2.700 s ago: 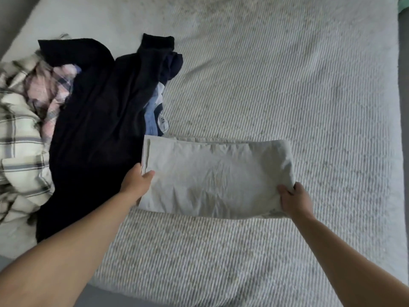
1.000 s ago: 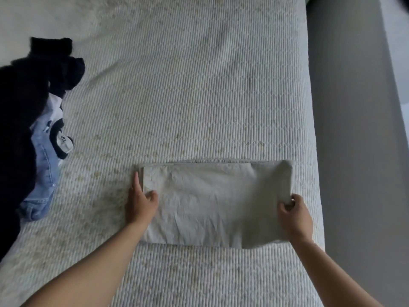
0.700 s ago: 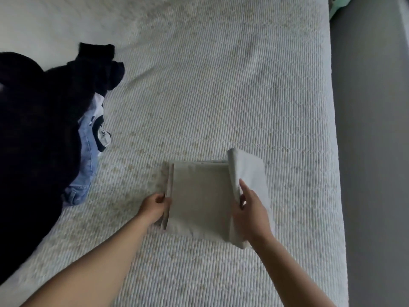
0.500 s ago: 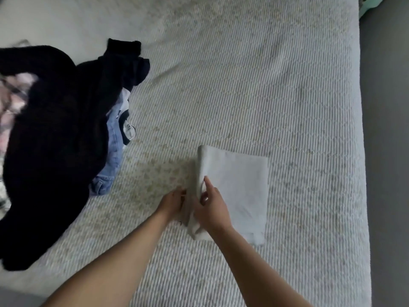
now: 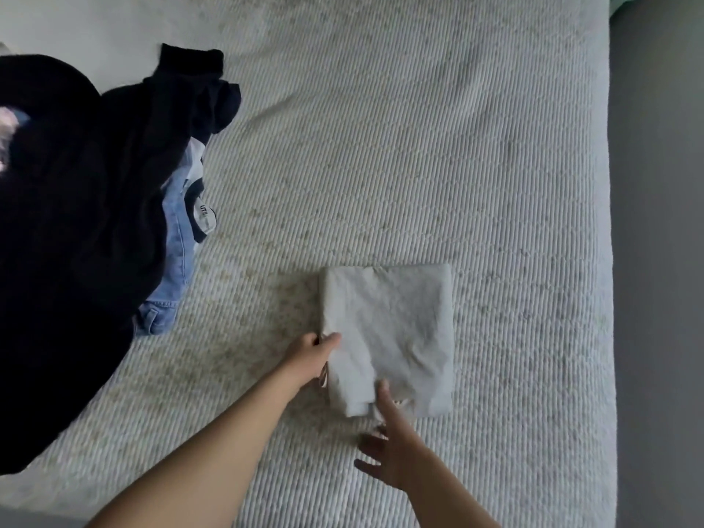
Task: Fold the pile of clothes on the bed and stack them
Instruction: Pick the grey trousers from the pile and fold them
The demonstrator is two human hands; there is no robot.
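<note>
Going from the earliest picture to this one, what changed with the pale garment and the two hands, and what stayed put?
The pale garment, earlier a long rectangle held at both ends, has been folded in half right over left into a compact square. The right hand has let go, fingers spread at the near edge. The left hand still pinches the left edge. The dark pile and jeans remain unfolded on the bed.

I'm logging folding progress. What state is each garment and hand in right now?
Grey garment: folded square, flat on bed.
Black garment: unfolded, heaped.
Jeans: unfolded, under black garment.
Left hand: grips grey garment's left edge.
Right hand: open, thumb touching near edge.
</note>
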